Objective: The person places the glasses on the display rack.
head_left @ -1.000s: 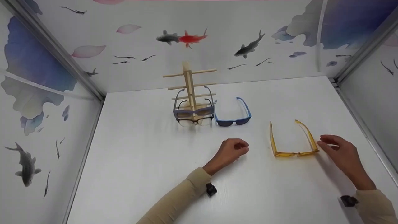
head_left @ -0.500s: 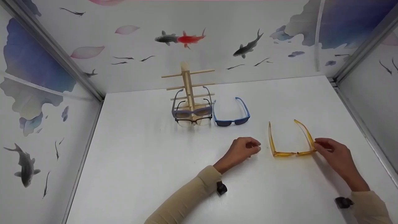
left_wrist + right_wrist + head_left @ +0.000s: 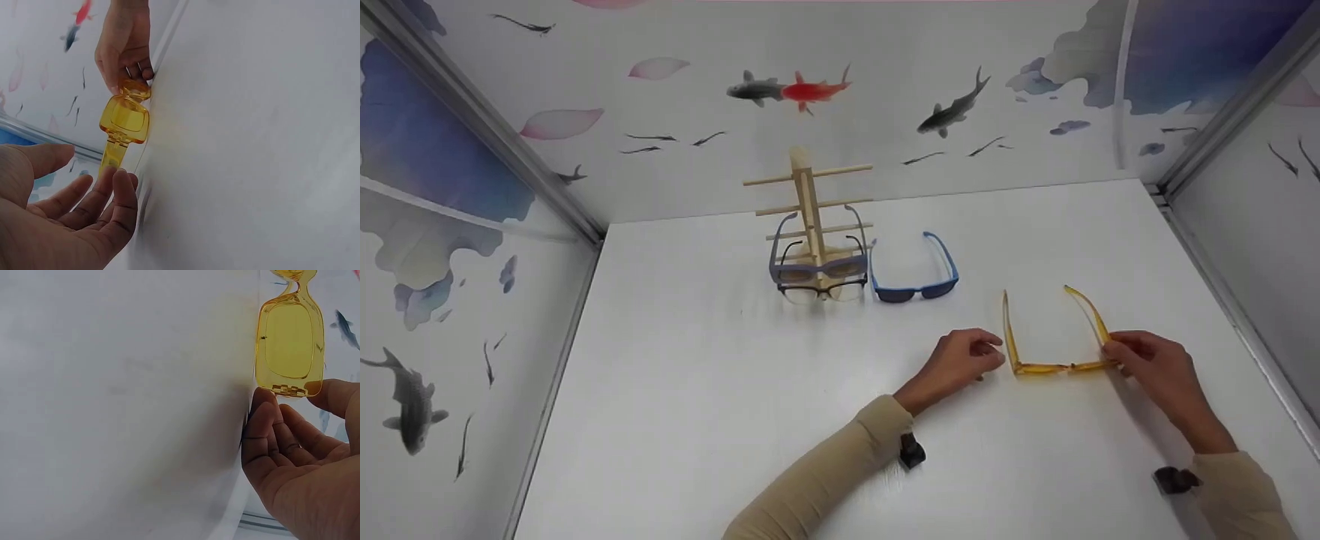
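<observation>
Yellow see-through glasses [image 3: 1041, 369] stand on the white table with their arms unfolded toward the back. At their right hinge corner, my right hand [image 3: 1159, 367] pinches the frame between thumb and fingers. The right wrist view shows the thumb and a fingertip on either side of the hinge below a yellow lens [image 3: 289, 340]. My left hand [image 3: 960, 356] is just left of the glasses' left arm, its fingers loosely bent with a gap to the thumb. In the left wrist view its fingertips overlap the yellow arm's lower end.
A wooden glasses stand [image 3: 805, 195] with side pegs stands at the back, carrying grey-purple sunglasses [image 3: 819, 270] and dark-rimmed clear glasses [image 3: 821, 291]. Blue sunglasses [image 3: 915, 291] lie right beside it. Printed wall panels [image 3: 675, 165] enclose the table.
My left hand has moved right, up to the yellow glasses' left side. The right hand has come in leftward and taken hold of their right corner. The glasses stay in place.
</observation>
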### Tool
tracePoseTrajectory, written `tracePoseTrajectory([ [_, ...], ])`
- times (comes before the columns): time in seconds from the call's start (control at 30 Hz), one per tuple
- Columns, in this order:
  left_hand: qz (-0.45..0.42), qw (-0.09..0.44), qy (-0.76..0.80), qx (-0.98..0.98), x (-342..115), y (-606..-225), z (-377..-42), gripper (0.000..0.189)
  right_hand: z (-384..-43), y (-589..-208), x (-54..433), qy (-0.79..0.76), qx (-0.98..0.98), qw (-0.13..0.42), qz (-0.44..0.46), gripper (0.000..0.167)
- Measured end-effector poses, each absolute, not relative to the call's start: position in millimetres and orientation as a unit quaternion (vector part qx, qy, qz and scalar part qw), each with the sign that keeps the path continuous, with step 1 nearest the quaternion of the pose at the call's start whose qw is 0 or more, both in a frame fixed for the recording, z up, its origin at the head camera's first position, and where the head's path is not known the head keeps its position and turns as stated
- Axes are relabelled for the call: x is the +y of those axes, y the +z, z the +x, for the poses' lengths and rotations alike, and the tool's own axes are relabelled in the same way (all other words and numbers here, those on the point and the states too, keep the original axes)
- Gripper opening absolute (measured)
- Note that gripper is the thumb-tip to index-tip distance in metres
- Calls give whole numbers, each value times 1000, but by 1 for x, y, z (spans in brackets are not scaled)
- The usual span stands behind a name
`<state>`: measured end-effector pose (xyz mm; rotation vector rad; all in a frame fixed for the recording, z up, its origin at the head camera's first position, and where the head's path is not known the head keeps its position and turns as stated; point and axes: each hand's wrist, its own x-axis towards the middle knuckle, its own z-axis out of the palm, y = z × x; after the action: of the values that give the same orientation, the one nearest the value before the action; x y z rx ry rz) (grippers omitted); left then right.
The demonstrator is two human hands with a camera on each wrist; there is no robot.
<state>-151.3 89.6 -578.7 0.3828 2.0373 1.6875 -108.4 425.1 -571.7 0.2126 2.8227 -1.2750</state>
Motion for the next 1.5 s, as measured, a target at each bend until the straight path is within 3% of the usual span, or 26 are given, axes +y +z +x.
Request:
tracePoseTrajectory([
  [0.6,104,245,645,716,103,-576,-149,41,-112,-574,425,-446,890,47,82,57],
  [0.93,98,261,662,696,96,-578,-152,49,-111,-565,418,-452,889,33,60,53],
  [1.5,98,263,673,684,70,-565,-148,45,-108,-547,398,-446,894,21,39,45],
])
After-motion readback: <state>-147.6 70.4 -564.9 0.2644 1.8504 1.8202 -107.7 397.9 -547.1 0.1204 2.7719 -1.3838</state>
